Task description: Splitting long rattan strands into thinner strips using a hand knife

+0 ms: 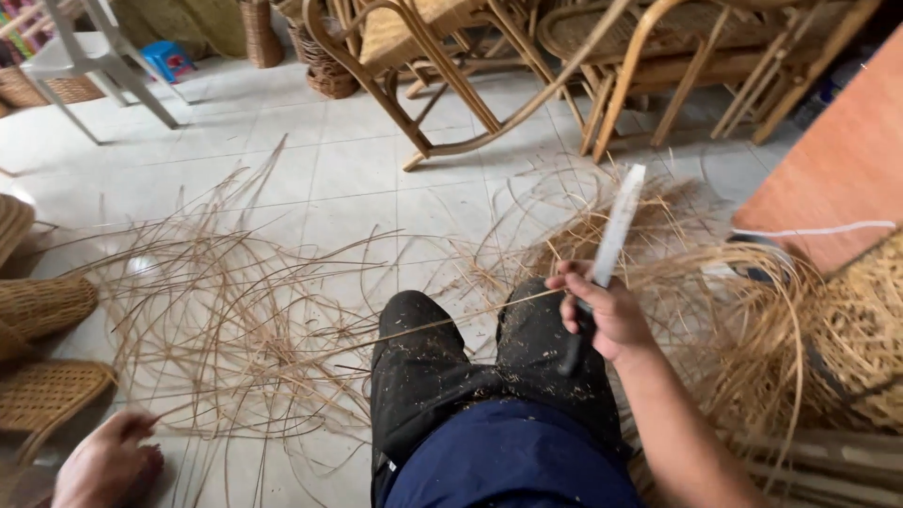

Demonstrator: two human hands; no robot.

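My right hand [602,315] grips the dark handle of a long knife [613,235], its pale blade pointing up and away over my right knee. A thin cane strip [451,320] runs from that hand leftward across my black-trousered knees [442,367]. My left hand [108,463] is low at the bottom left, fingers curled loosely near the floor, close to the loose cane strips; what it holds, if anything, is not visible.
Loose cane strips [235,310] sprawl over the white tiled floor. Woven baskets [42,306] sit at the left edge. Rattan chairs [451,56] stand behind, a white plastic chair [89,56] at top left, a cane bundle [800,348] at right.
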